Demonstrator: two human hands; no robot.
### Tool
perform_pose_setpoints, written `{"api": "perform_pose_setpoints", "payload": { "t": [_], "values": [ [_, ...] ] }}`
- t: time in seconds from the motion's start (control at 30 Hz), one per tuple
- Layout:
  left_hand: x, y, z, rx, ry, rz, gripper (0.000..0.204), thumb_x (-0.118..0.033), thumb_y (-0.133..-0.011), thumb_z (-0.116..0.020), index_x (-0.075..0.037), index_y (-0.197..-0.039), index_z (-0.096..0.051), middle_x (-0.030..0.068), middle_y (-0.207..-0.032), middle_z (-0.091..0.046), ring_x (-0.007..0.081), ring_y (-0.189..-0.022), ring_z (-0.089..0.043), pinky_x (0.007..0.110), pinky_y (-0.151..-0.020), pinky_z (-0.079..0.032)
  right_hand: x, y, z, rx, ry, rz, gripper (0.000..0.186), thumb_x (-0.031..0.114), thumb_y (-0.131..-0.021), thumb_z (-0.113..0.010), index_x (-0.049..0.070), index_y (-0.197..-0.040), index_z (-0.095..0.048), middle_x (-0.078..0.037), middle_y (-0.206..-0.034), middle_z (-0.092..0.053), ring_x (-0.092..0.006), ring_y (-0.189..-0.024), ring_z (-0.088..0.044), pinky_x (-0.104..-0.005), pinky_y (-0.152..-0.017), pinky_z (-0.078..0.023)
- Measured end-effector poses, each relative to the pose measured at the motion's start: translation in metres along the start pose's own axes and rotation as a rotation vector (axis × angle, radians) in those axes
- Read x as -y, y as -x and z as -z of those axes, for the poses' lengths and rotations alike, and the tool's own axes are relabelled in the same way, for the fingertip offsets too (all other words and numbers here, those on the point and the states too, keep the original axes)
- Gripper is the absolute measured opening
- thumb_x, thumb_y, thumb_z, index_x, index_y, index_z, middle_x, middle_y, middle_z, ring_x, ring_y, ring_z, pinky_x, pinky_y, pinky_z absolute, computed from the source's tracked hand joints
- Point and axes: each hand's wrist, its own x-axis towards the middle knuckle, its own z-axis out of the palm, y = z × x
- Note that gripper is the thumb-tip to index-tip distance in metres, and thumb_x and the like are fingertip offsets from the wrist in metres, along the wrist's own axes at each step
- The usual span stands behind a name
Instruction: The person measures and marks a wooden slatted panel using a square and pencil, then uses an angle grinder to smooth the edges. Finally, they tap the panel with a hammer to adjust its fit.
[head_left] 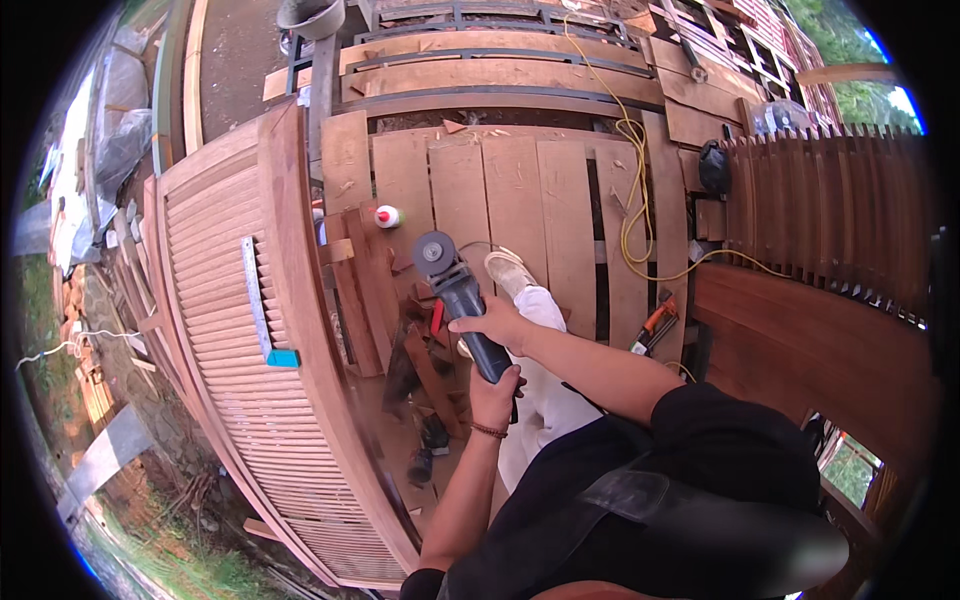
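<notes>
Both my hands hold a dark angle grinder [463, 297], whose round disc [434, 254] points away from me over the plank floor. My right hand [497, 325] is closed round the middle of its body. Lower down, my left hand [494, 398], with a beaded bracelet at the wrist, grips the rear end. The disc sits apart from the louvered wooden panel [290, 270] on my left. Across that panel's slats lies a try square [256, 300] with a teal handle. A white bottle with a red cap [387, 216] stands beyond the disc.
Wood offcuts [362, 290] and dark tools [422, 450] lie between the panel and my legs. A yellow cord [640, 190] winds across the planks [515, 190]. An orange power tool [657, 322] rests at right, near a slatted wooden piece [830, 210]. A bucket [312, 18] stands at the far left.
</notes>
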Motion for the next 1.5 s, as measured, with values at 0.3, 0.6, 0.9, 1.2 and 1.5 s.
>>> {"api": "perform_pose_setpoints", "payload": {
  "t": [0.3,0.6,0.9,1.2,1.5],
  "values": [
    [0.038,-0.078,-0.113,0.237,-0.779,-0.082,0.066,-0.041,-0.078,-0.076,0.004,-0.119,-0.051,0.0224,-0.102,-0.065,0.0323,-0.097,-0.065,0.039,-0.084,-0.051,-0.058,-0.017,0.203,-0.513,-0.282,-0.164,0.037,0.01,-0.065,-0.078,0.002,-0.096,-0.058,-0.01,-0.077,-0.062,-0.0207,-0.063,-0.061,-0.0345,-0.058,-0.051],
    [0.147,-0.062,-0.022,0.131,-1.31,0.169,0.057,-0.036,-0.077,-0.075,-0.004,-0.12,-0.057,0.0207,-0.124,-0.053,0.0378,-0.12,-0.049,0.043,-0.104,-0.039,-0.126,-0.044,0.48,-1.038,-0.049,-0.358,0.043,0.02,-0.065,-0.075,-0.003,-0.099,-0.06,-0.016,-0.086,-0.065,-0.0272,-0.073,-0.065,-0.0402,-0.068,-0.052],
    [0.131,-0.079,-0.032,0.044,-1.331,0.156,0.033,-0.013,-0.08,-0.066,-0.002,-0.11,-0.059,0.0187,-0.11,-0.06,0.0381,-0.108,-0.054,0.045,-0.098,-0.041,-0.258,-0.162,0.601,-1.212,0.005,-0.364,0.056,0.026,-0.063,-0.076,-0.005,-0.106,-0.062,-0.019,-0.099,-0.068,-0.0304,-0.091,-0.067,-0.0387,-0.083,-0.051],
    [0.114,-0.093,-0.041,0.085,-1.396,0.182,0.032,-0.011,-0.078,-0.062,-0.002,-0.108,-0.059,0.0187,-0.11,-0.061,0.0397,-0.107,-0.054,0.047,-0.096,-0.041,-0.296,-0.204,0.614,-1.162,0.157,-0.325,0.045,0.028,-0.068,-0.078,0.003,-0.103,-0.067,-0.015,-0.1,-0.07,-0.0287,-0.096,-0.068,-0.0385,-0.085,-0.051],
    [0.123,-0.094,-0.032,0.092,-1.415,0.179,0.031,-0.016,-0.079,-0.065,-0.005,-0.108,-0.061,0.0159,-0.113,-0.061,0.0361,-0.109,-0.055,0.044,-0.096,-0.042,-0.319,-0.176,0.584,-1.1,0.523,-0.501,0.065,0.021,-0.079,-0.068,0.001,-0.136,-0.044,-0.024,-0.123,-0.06,-0.037,-0.115,-0.058,-0.0432,-0.099,-0.045]
  ]
}}
